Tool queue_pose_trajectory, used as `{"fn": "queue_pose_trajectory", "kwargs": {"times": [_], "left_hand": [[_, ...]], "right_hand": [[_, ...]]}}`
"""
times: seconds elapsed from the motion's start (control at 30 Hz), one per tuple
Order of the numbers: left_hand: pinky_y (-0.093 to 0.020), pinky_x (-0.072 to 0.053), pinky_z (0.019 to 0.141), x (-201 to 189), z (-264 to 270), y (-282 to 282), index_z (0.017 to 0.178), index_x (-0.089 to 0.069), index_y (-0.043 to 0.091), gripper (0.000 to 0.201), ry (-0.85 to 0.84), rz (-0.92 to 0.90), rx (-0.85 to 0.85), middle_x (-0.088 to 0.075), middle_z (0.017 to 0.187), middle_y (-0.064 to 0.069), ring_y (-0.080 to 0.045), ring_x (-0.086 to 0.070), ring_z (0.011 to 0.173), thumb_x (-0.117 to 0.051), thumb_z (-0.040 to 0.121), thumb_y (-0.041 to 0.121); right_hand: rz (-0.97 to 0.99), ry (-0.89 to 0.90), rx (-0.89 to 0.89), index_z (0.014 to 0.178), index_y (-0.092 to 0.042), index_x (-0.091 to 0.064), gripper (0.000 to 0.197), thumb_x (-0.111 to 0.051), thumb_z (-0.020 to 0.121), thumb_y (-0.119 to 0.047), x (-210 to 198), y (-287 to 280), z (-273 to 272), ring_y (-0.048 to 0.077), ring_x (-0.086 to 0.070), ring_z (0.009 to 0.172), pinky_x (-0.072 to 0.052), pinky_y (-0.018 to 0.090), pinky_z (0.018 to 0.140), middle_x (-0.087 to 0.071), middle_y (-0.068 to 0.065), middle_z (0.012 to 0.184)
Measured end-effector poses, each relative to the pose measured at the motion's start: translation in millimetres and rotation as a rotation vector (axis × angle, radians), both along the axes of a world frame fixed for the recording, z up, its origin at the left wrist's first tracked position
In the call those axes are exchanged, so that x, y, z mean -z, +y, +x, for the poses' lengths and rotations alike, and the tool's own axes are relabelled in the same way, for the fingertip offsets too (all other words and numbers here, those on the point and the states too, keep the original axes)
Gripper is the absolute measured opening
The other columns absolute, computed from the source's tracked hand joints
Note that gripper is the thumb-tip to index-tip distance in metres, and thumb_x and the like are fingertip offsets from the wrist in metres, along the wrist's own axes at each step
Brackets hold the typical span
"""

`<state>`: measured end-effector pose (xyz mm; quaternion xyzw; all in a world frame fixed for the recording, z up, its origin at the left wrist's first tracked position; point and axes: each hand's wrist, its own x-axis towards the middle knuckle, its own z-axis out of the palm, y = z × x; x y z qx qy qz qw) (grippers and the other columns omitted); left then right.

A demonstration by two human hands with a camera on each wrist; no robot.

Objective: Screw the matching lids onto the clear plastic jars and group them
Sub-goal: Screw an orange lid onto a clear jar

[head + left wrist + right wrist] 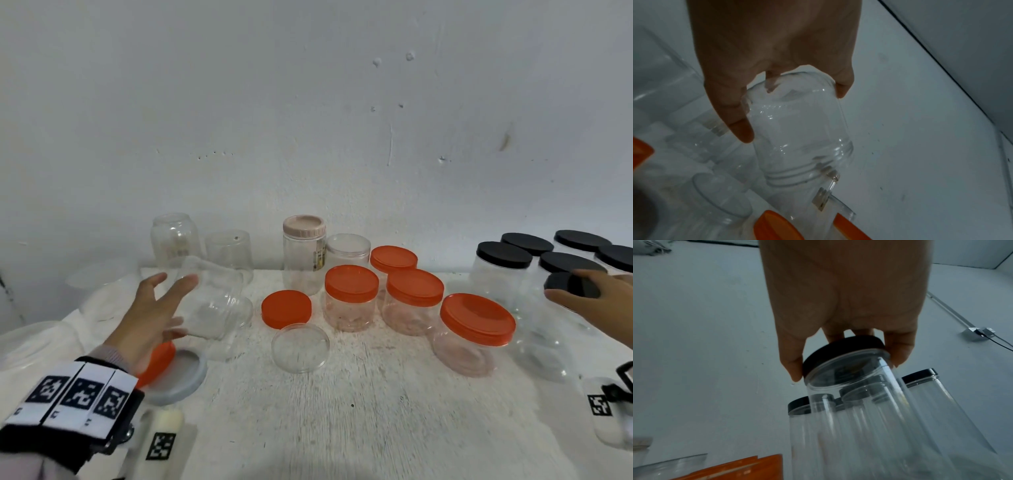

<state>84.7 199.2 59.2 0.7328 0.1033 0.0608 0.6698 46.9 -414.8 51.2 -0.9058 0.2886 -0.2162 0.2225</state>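
Note:
My left hand (pixel 171 308) holds a lidless clear jar (pixel 212 301) tilted above the table's left side. In the left wrist view the fingers (pixel 842 91) and thumb curl round the base of the clear jar (pixel 797 129), its threaded mouth pointing down. My right hand (pixel 565 284) grips the black lid (pixel 572 284) of a clear jar at the right, among several black-lidded jars (pixel 503 260). The right wrist view shows my right hand (pixel 846 365) wrapped round the black lid (pixel 844 345) of the jar (pixel 859 402). A loose orange lid (pixel 286 308) and a clear lid (pixel 300 347) lie centre-left.
Several orange-lidded jars (pixel 351 294) stand in the middle, with a pink-lidded jar (pixel 304 253) and a clear-lidded jar (pixel 347 250) behind. Two lidless clear jars (pixel 174 236) stand at the back left. An orange lid (pixel 157 359) and a pale lid (pixel 181 377) lie under my left hand.

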Motion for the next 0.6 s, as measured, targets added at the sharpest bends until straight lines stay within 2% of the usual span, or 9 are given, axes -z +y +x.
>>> {"fn": "queue_pose_trajectory", "kwargs": {"times": [0.07,0.17,0.27,0.3,0.37,0.43,0.53,0.6], "left_hand": [[-0.045,-0.049,0.087,4,-3,-1,0.138,-0.033,0.038,0.104,0.042,-0.098,0.053,-0.043,0.122,-0.010,-0.029,-0.055,0.099,-0.071,0.045,0.064],[-0.044,-0.052,0.077,8,-5,-3,0.131,-0.042,0.035,0.091,0.086,-0.268,0.093,-0.046,0.116,-0.009,-0.030,-0.053,0.091,-0.071,0.048,0.056],[-0.046,-0.056,0.070,13,-7,-2,0.127,-0.044,0.041,0.079,0.135,-0.383,0.143,-0.044,0.114,-0.013,-0.035,-0.054,0.091,-0.072,0.054,0.050],[-0.048,-0.057,0.068,14,-7,-1,0.124,-0.046,0.045,0.074,0.148,-0.411,0.159,-0.042,0.113,-0.014,-0.037,-0.054,0.094,-0.072,0.055,0.048],[-0.051,-0.057,0.066,15,-10,-2,0.110,-0.053,0.050,0.057,0.168,-0.460,0.180,-0.040,0.115,-0.015,-0.041,-0.054,0.098,-0.072,0.056,0.046],[-0.053,-0.056,0.067,15,-13,-3,0.101,-0.058,0.047,0.048,0.180,-0.509,0.195,-0.040,0.117,-0.016,-0.043,-0.055,0.100,-0.074,0.055,0.045],[-0.052,-0.054,0.069,18,-17,-4,0.101,-0.058,0.039,0.055,0.189,-0.577,0.224,-0.041,0.115,-0.015,-0.042,-0.058,0.091,-0.084,0.053,0.043],[-0.052,-0.054,0.068,19,-21,-7,0.099,-0.057,0.039,0.070,0.191,-0.585,0.273,-0.045,0.109,-0.014,-0.039,-0.062,0.079,-0.092,0.039,0.044]], "right_hand": [[-0.034,0.045,0.012,0.126,-0.026,-0.055,0.079,-0.060,0.061,-0.072,1,-2,5,0.041,-0.049,0.104,-0.048,0.055,0.088,-0.056,0.015,0.116],[-0.054,0.127,0.023,0.122,-0.023,-0.059,0.060,-0.065,0.073,-0.057,-6,1,10,0.042,-0.051,0.102,-0.046,0.055,0.090,-0.058,0.018,0.112],[-0.048,0.188,0.009,0.094,-0.019,-0.064,0.032,-0.066,0.077,-0.046,-22,28,8,0.042,-0.052,0.101,-0.043,0.056,0.092,-0.057,0.021,0.109],[-0.072,0.197,-0.004,0.091,-0.019,-0.063,0.030,-0.065,0.077,-0.045,-28,42,8,0.042,-0.051,0.103,-0.042,0.056,0.094,-0.057,0.022,0.111],[-0.168,0.196,-0.035,0.110,-0.018,-0.061,0.042,-0.065,0.080,-0.047,-39,79,6,0.043,-0.044,0.117,-0.036,0.055,0.100,-0.051,0.021,0.124],[-0.254,0.146,-0.104,0.129,-0.021,-0.054,0.054,-0.065,0.083,-0.047,-50,126,5,0.042,-0.036,0.126,-0.032,0.053,0.102,-0.041,0.018,0.137],[-0.242,0.039,-0.326,0.132,-0.020,-0.053,0.051,-0.064,0.085,-0.038,-58,203,14,0.035,-0.033,0.126,-0.033,0.047,0.100,-0.041,0.013,0.134],[-0.199,0.026,-0.497,0.131,-0.019,-0.053,0.048,-0.063,0.086,-0.034,-55,248,27,0.028,-0.032,0.123,-0.033,0.040,0.099,-0.043,0.009,0.129]]}}
